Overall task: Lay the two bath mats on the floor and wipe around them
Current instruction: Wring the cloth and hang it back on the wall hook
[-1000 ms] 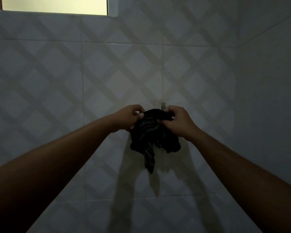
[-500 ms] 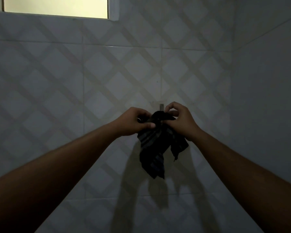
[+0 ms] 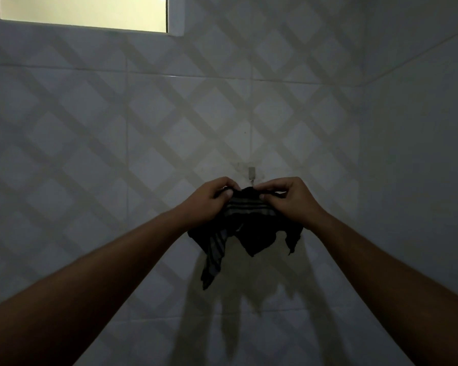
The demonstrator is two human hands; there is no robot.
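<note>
A dark cloth with pale stripes (image 3: 245,228) hangs from both my hands in front of the tiled wall. My left hand (image 3: 209,202) pinches its upper left edge and my right hand (image 3: 288,199) pinches its upper right edge, so the top is stretched between them. Ragged ends of the cloth droop below. A small metal wall hook (image 3: 251,173) sits just above the cloth, between my hands. No bath mat and no floor are in view.
The diamond-patterned tiled wall (image 3: 143,154) fills the view, meeting a plain side wall (image 3: 421,154) at a corner on the right. A lit window (image 3: 82,11) is at the top left. The room is dim.
The cloth was bunched at the hook; now my hands have moved apart and spread its top edge, a little below the hook. More of the cloth hangs open.
</note>
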